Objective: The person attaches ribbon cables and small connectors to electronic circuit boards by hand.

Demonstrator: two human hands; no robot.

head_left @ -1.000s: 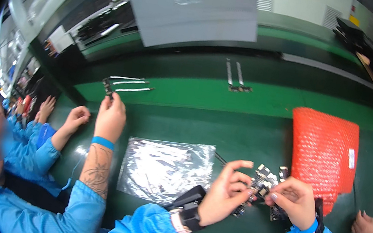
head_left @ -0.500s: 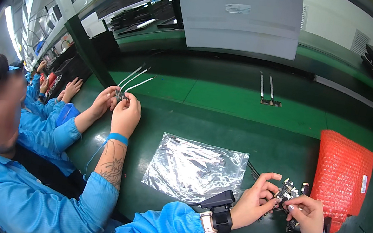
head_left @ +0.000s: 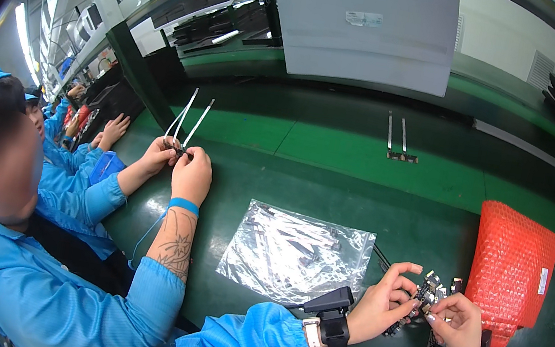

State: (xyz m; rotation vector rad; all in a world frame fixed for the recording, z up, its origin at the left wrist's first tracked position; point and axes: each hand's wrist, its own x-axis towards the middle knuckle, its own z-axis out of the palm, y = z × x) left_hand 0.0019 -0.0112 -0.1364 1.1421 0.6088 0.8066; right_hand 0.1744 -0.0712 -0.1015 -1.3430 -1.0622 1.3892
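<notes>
Small black circuit boards (head_left: 431,288) with pale components are bunched between my hands, at the near right of the bench. My left hand (head_left: 378,307) grips a board's left side between thumb and fingers, its index finger raised. Opposite it, my right hand (head_left: 460,324) has thumb and fingertips pinched together at the board's lower right edge. Whatever small part may be in that pinch is hidden. More board pieces show below and behind my fingers; how many cannot be told. Left of my hands lies a clear plastic bag (head_left: 297,255) of white flat cables.
A red bubble-wrap pouch (head_left: 511,272) lies just right of my hands. Two white strips on a small board (head_left: 402,157) rest farther back on the green bench (head_left: 335,175). At left, a co-worker's hands (head_left: 181,162) hold a part with white strips. A grey panel (head_left: 365,31) stands behind.
My hands stay at the boards with only slight finger movement. The co-worker's white strips have swung more upright. The whole view has shifted slightly.
</notes>
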